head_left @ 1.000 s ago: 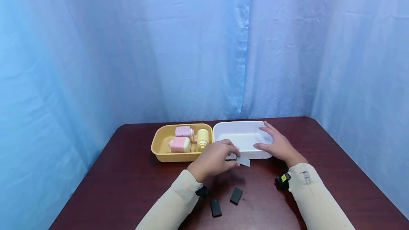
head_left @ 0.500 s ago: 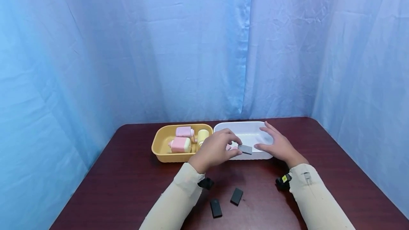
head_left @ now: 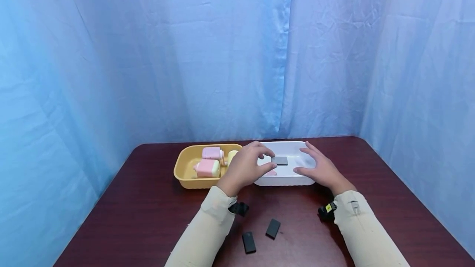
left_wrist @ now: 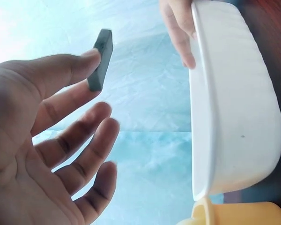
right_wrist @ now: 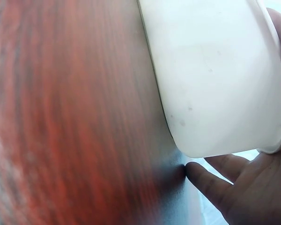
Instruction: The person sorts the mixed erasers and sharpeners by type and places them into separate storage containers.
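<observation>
Head cam: your L hand (head_left: 245, 165) pinches the grey block (head_left: 281, 160) btwn thumb & index, other fingers loosely bent, above the white bin (head_left: 285, 181) on the table's (head_left: 304, 221) far side. Your R hand (head_left: 326, 172) is spread wide, thumb & fingers apart, touching that bin's right end. Yellow bin (head_left: 200, 183) w/ bottles (head_left: 208, 168) sits just left of it; 2 black blocks (head_left: 273, 229) lie on the near side, slightly apart.

1. Held block (head_left: 281, 160): grey.
2. Two table blocks (head_left: 249, 242) (head_left: 273, 228): black.
3. Tray (head_left: 285, 181): white, with a few dark specks.
4. Tub (head_left: 202, 183): mustard yellow.
5. Front bottle (head_left: 208, 168): pink and cream; rear bottle (head_left: 211, 153): pinkish lilac.
6. Table (right_wrist: 75, 117): dark reddish brown, streaked.
7. Curtain (head_left: 230, 52): pale blue, partly lilac.
8. Sleeves (head_left: 203, 232) (head_left: 371, 232): cream.
</observation>
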A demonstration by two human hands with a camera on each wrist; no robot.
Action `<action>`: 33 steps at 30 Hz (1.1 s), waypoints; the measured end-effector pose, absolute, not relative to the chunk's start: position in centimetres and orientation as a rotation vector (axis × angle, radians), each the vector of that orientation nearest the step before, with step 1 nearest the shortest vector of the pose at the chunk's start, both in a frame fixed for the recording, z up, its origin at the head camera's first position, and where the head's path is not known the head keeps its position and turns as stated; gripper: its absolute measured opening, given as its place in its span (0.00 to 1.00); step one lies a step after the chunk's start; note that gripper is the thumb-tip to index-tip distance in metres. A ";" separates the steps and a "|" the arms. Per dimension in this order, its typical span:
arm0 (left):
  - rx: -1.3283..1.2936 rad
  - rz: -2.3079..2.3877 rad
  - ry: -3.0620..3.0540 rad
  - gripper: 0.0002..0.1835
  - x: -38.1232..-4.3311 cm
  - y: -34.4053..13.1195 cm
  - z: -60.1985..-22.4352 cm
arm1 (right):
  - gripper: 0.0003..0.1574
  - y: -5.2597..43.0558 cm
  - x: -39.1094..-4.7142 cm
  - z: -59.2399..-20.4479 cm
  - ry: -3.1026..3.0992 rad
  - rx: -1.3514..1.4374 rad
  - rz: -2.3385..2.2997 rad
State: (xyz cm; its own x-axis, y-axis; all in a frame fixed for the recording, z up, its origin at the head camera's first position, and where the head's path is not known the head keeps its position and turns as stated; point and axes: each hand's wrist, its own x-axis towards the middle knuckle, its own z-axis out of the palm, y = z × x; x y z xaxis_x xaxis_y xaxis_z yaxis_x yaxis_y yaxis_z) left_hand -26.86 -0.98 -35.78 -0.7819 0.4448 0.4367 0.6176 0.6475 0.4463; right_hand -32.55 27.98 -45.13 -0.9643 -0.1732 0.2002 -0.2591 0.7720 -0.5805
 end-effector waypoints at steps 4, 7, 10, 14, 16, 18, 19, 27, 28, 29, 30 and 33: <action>-0.778 -0.861 -2.557 0.14 -27.3 -1.0 -36.3 | 0.59 28.1 -32.5 -45.1 -2.835 0.334 0.947; -0.715 -0.861 -2.546 0.14 -27.5 -1.0 -36.5 | 0.59 28.0 -32.6 -45.1 -2.834 0.341 0.944; -0.669 -0.883 -2.539 0.14 -27.6 -0.9 -36.8 | 0.58 28.1 -32.6 -45.1 -2.827 0.354 0.939; -0.632 -0.910 -2.553 0.14 -27.9 -0.8 -37.3 | 0.57 28.1 -32.6 -45.1 -2.823 0.360 0.937; -0.615 -0.915 -2.567 0.14 -28.0 -0.7 -37.5 | 0.57 28.1 -32.6 -45.1 -2.825 0.359 0.939; -0.597 -0.916 -2.577 0.15 -28.1 -0.7 -37.7 | 0.58 28.1 -32.6 -45.1 -2.828 0.357 0.942; -0.589 -0.912 -2.580 0.14 -28.2 -0.7 -37.7 | 0.58 28.1 -32.6 -45.1 -2.826 0.358 0.943; -0.540 -0.910 -2.584 0.15 -28.4 -0.9 -38.0 | 0.58 28.1 -32.5 -45.0 -2.821 0.364 0.960; -0.530 -0.916 -2.583 0.15 -28.5 -0.9 -38.0 | 0.58 28.1 -32.5 -45.0 -2.820 0.365 0.961; -0.519 -0.919 -2.582 0.15 -28.5 -0.9 -38.0 | 0.58 28.1 -32.6 -45.0 -2.819 0.366 0.962; -0.508 -0.926 -2.580 0.15 -28.6 -0.9 -38.0 | 0.58 28.1 -32.6 -45.0 -2.818 0.368 0.964; -0.476 -0.935 -2.576 0.15 -28.7 -1.0 -38.1 | 0.58 28.1 -32.6 -45.0 -2.818 0.368 0.966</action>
